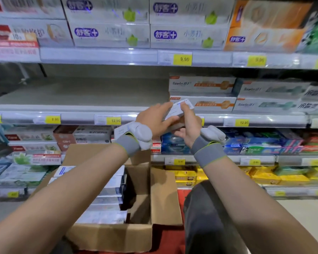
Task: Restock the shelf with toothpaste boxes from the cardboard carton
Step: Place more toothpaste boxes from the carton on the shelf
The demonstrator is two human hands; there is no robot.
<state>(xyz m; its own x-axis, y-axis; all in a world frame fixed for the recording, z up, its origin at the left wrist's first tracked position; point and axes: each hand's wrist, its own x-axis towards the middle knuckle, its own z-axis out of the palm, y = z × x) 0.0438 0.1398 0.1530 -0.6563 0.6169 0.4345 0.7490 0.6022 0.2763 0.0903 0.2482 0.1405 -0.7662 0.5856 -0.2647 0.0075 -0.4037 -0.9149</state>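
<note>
**Boxes in hand, gap waiting on the shelf**

Both our forearms reach up from the bottom edge, each with a grey wristband. Below and between them sits the open cardboard carton (117, 233), its flaps (165, 195) folded out and rows of white toothpaste boxes (106, 197) packed in its left part; the right part looks dug out.

Our left hand (154, 118) curls its fingers over a small stack of toothpaste boxes (180, 109), thumb underneath, while our right hand (188, 123) pinches the same stack from the near end. The stack is tilted and held just in front of the shelf edge (81, 114), beside the orange-striped boxes (202, 94) already stocked on the right. How many boxes we hold we cannot tell; the picture is blurred there.

To the left of those stocked boxes the shelf (92, 92) shows bare grey board, and that seems the likely place for the stack. To do it well, we judge it best to level the stack first, square its edges between both hands, then slide it in flat, flush against the neighbouring boxes, printed face outward and front edge in line with the price strip (116, 120). Easing the grip too soon could let the top box slip off.
</note>
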